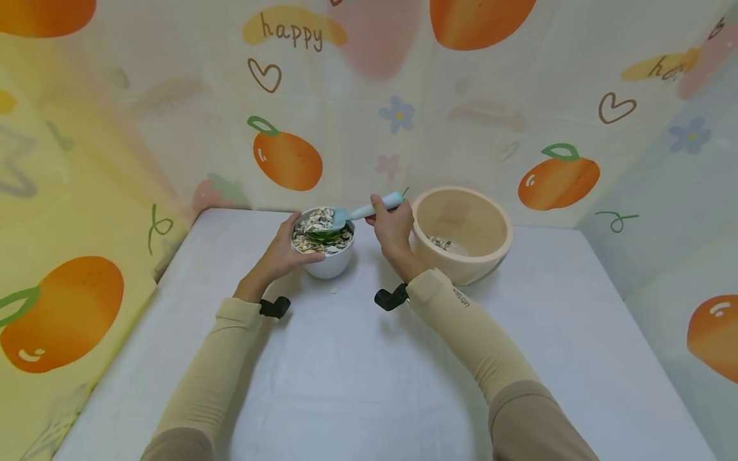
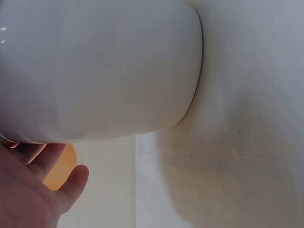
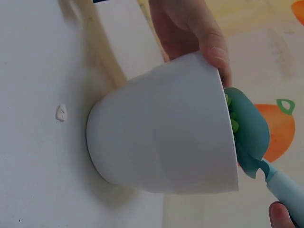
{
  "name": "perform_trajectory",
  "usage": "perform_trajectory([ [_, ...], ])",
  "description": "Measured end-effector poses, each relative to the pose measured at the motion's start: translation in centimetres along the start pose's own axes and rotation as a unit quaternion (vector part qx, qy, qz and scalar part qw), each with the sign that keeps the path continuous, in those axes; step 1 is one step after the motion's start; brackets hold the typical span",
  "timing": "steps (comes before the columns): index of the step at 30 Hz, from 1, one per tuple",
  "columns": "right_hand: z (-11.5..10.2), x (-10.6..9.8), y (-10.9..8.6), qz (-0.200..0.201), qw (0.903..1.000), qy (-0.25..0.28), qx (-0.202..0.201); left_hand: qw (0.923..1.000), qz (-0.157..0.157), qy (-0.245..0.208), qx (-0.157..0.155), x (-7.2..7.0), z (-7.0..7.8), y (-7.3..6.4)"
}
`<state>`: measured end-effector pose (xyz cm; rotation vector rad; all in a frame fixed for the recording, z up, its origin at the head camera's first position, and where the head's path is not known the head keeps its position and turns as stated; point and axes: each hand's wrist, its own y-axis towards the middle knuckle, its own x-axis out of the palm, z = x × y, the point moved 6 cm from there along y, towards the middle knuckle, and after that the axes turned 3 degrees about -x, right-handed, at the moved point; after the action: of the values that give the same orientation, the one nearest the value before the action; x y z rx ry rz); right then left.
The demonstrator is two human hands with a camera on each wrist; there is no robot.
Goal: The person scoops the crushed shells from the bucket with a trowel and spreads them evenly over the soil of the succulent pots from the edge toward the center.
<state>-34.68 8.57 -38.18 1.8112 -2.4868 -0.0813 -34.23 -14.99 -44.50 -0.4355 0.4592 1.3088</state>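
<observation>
A white flowerpot [image 1: 328,264] stands upright on the table, filled with pale flaky chips around a green succulent [image 1: 325,238]. My left hand [image 1: 287,244] grips the pot from its left side, thumb along the front near the rim, other fingers behind. In the right wrist view the left thumb [image 3: 214,45] lies against the rim. My right hand [image 1: 394,229] holds a small light-blue trowel [image 1: 377,206] by its handle. The trowel's blade [image 3: 251,126] is over the pot's mouth, close above the plant, and hides part of it.
To the right stands a large cream basin [image 1: 490,246] with a few chips [image 1: 440,243] at its bottom. One small pale chip [image 3: 61,113] lies on the white table [image 1: 352,384] in front of the pot. A fruit-printed cloth [image 1: 346,96] hangs behind the table.
</observation>
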Motion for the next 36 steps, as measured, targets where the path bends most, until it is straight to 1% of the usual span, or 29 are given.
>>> perform_trajectory([
  [4,0.1,0.0,0.0,0.002,1.0000,0.004,-0.003,0.9999,0.011,-0.006,0.004,0.1,0.0,-0.1],
  [9,0.2,0.1,0.1,0.006,1.0000,-0.004,-0.004,0.9998,0.018,-0.005,-0.001,0.2,-0.2,-0.2],
  [12,0.2,0.2,0.1,0.008,0.9999,-0.006,-0.006,0.9998,0.018,0.001,-0.001,0.2,-0.2,-0.3],
  [16,-0.1,0.6,0.1,0.000,0.9998,-0.012,-0.015,0.9999,0.015,0.006,0.000,0.1,0.0,-0.5],
  [22,-0.3,0.9,0.3,0.002,0.9992,-0.022,-0.033,0.9999,0.010,0.009,0.003,0.1,0.1,-0.3],
  [29,-0.5,0.7,-0.1,-0.020,0.9997,-0.006,-0.015,0.9999,0.006,0.009,-0.003,0.2,0.0,-0.3],
  [32,-0.8,0.7,-0.3,-0.024,0.9995,-0.010,-0.017,0.9999,0.013,0.001,0.002,0.2,0.0,-0.4],
  [36,-1.2,0.5,-0.3,-0.024,0.9994,-0.015,-0.019,0.9994,0.035,-0.003,0.007,0.3,0.1,-0.7],
])
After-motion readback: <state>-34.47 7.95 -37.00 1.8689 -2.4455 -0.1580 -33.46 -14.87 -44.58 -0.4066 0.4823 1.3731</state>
